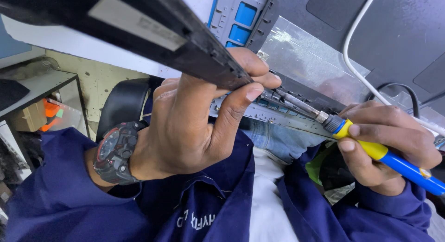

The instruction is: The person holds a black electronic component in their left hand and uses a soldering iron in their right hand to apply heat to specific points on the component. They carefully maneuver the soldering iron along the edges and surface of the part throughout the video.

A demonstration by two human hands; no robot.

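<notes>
A soldering iron (371, 147) with a yellow and blue handle points its metal tip at the inner edge of a grey laptop panel (278, 113) held over the person's lap, near the picture's middle. The right hand (394, 144) wraps its fingers firmly round the handle, while the left hand (194, 121), wearing a black wristwatch (113, 151), pinches the black laptop edge (153, 33) between thumb and fingers. A white cable (359, 68) runs across the dark surface behind.

White cable (357, 70) crosses above; black bar (139, 29) blocks left.
</notes>
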